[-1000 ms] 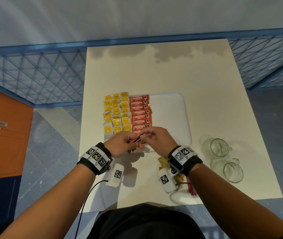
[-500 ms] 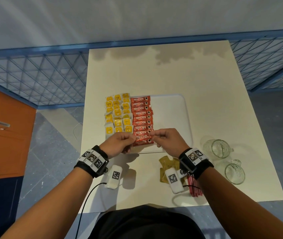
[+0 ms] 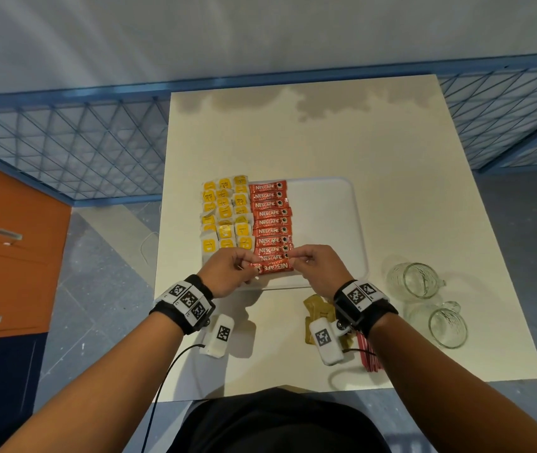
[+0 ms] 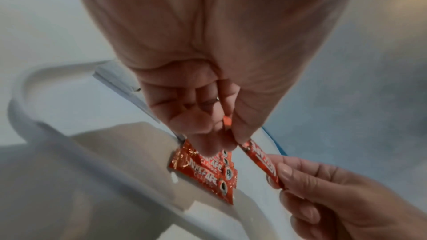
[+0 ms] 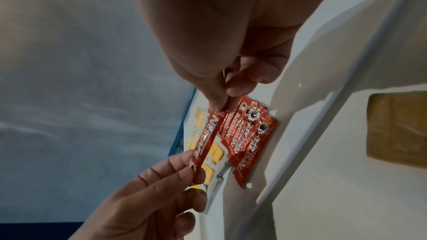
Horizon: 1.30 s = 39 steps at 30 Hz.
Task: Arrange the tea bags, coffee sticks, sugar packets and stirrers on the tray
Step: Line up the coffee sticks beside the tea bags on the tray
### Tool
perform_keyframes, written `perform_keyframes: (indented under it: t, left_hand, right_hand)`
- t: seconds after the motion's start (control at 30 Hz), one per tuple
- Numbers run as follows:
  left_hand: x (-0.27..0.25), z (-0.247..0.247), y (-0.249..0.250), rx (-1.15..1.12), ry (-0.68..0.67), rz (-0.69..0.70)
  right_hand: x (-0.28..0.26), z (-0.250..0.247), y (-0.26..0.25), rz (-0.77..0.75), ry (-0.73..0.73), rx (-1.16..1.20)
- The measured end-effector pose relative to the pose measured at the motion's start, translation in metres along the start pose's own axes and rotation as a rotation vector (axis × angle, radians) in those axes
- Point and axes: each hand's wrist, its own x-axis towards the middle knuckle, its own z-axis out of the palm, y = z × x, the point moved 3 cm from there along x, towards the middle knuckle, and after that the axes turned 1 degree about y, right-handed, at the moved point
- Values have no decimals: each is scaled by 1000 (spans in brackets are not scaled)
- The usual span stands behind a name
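A white tray [image 3: 326,223] lies mid-table. Its left part holds yellow tea bags [image 3: 224,217] in rows, and beside them a column of red coffee sticks [image 3: 268,220]. Both hands hold one red coffee stick [image 3: 273,266] by its ends, just above the near end of that column. My left hand [image 3: 228,269] pinches its left end [image 4: 227,125], my right hand [image 3: 316,266] pinches its right end [image 5: 217,112]. Brown sugar packets [image 3: 318,310] and red stirrers [image 3: 368,354] lie on the table under my right wrist, partly hidden.
Two clear glass mugs [image 3: 414,279] [image 3: 447,325] stand right of the tray, near the table's right edge. The tray's right half [image 3: 322,204] is bare. A blue mesh fence [image 3: 64,142] runs behind the table; an orange cabinet [image 3: 5,250] stands at left.
Both hands have carried the coffee stick forward from the tray's near rim to the near end of the column. The stick is now stretched flat between them.
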Motion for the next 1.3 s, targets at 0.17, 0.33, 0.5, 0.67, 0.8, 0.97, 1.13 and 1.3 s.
perform_keyframes:
  t: [0.17, 0.33, 0.5, 0.67, 0.8, 0.97, 1.13, 1.3]
  left_hand:
    - [-1, 16, -1, 122, -120, 102]
    - [0, 21, 3, 200, -98, 134]
    - [1, 12, 3, -121, 18, 0]
    - [-1, 8, 9, -532, 42, -167]
    - [-2, 3, 8, -564, 17, -187]
    - [5, -5, -4, -265, 88, -137]
    - [14, 4, -18, 104, 47, -55]
    - [17, 16, -24, 221, 27, -98]
  right_hand:
    - [1, 12, -11, -62, -83, -74]
    - [3, 21, -23, -78, -60, -3]
    - [3, 26, -15, -15, -76, 62]
    - [-3, 33, -11, -53, -133, -73]
    - [-2, 27, -9, 10, -95, 2]
    - [5, 6, -6, 15, -37, -93]
    - [12, 2, 7, 71, -44, -265]
    - [13, 11, 24, 118, -37, -403]
